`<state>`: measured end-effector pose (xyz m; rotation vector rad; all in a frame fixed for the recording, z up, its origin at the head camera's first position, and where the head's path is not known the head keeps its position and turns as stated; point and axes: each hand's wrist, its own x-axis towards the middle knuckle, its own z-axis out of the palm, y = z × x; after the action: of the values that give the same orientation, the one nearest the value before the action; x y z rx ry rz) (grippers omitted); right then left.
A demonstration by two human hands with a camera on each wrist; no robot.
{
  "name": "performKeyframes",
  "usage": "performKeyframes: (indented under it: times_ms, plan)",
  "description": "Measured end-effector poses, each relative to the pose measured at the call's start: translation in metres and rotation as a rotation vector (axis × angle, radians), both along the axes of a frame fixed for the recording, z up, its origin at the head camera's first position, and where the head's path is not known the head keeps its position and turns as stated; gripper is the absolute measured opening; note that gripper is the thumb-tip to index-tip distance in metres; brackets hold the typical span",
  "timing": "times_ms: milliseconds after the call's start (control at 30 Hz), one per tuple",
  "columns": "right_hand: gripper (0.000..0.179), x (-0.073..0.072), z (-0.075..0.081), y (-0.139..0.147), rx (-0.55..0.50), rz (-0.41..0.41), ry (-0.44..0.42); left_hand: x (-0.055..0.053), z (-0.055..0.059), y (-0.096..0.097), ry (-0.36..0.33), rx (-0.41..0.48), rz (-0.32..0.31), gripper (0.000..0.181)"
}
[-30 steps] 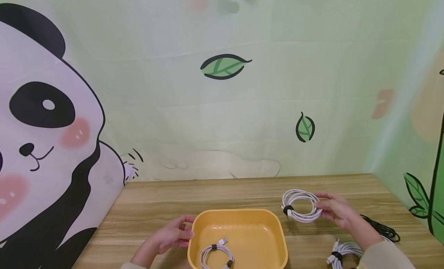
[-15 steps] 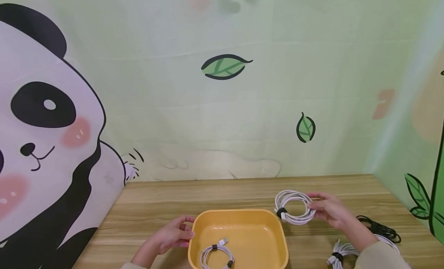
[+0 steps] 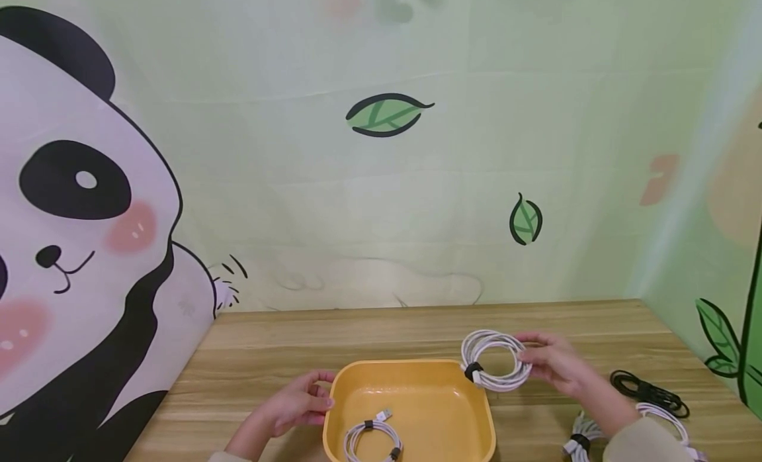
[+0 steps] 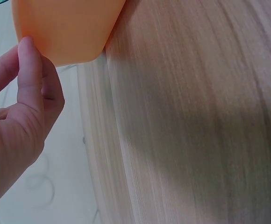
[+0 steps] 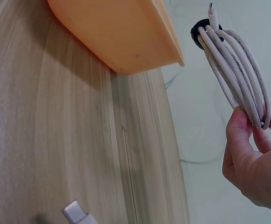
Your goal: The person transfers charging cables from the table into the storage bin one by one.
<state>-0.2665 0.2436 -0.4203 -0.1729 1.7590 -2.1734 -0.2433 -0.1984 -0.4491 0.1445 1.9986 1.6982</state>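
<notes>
My right hand point(image 3: 553, 364) pinches the right side of a coiled white charging cable point(image 3: 494, 386), tied with a black strap. The coil is held up at the tray's back right corner, overlapping its rim in the head view. In the right wrist view the thumb and fingers grip the cable loops point(image 5: 240, 77), with a small plug sticking out past the strap. My left hand point(image 3: 297, 404) holds the left rim of a yellow plastic tray point(image 3: 411, 365), its thumb against the outer wall point(image 4: 65, 28). Inside the tray lies a smaller coiled white USB cable point(image 3: 351, 442).
To the right on the wooden table point(image 3: 268, 336) lie a black cable bundle point(image 3: 651, 392), a white cable point(image 3: 667, 415) and another strapped white cable bundle point(image 3: 580, 442), partly hidden by the right sleeve point(image 3: 649, 442). A panda-printed backdrop point(image 3: 268, 151) stands behind.
My right hand has carried the coiled white cable leftward and slightly down, from right of the tray to its back right corner. The left hand and tray have stayed put.
</notes>
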Motion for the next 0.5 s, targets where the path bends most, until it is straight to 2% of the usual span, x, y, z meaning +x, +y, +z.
performKeyframes:
  times_ms: [500]
  plan:
    - [0.026,0.006,0.003,-0.013,0.017,0.039,0.018,0.001,0.001,0.001,0.002,0.013,-0.008,0.049]
